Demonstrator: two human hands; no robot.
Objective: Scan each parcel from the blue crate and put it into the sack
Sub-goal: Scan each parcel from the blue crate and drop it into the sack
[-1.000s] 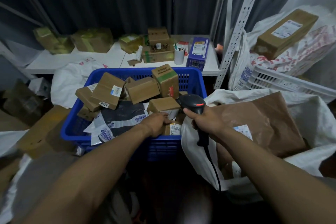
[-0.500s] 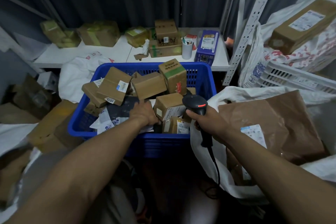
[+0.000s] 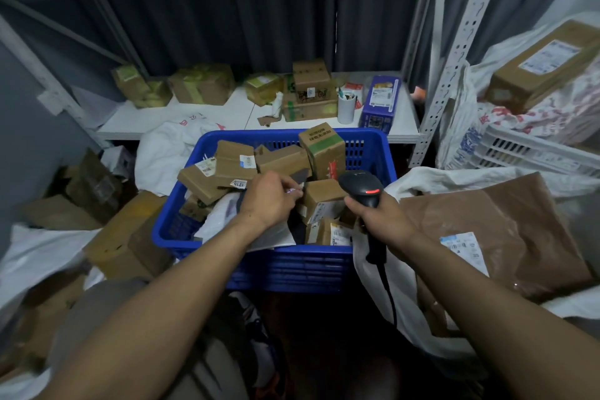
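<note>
My left hand is moving deeper into the blue crate, fingers pinching what seems a soft grey mailer among many boxes still waiting. My right hand is gripping the scanner beside the sack, which is already holding one brown parcel.

Extends both bare forearms forward and down, converging slightly. Holds left hand back up, fingers curled, thumb and fingertips pinching the edge of a parcel. Wraps right hand round the handle of the scanner, wrist straight, near the left hand.
</note>
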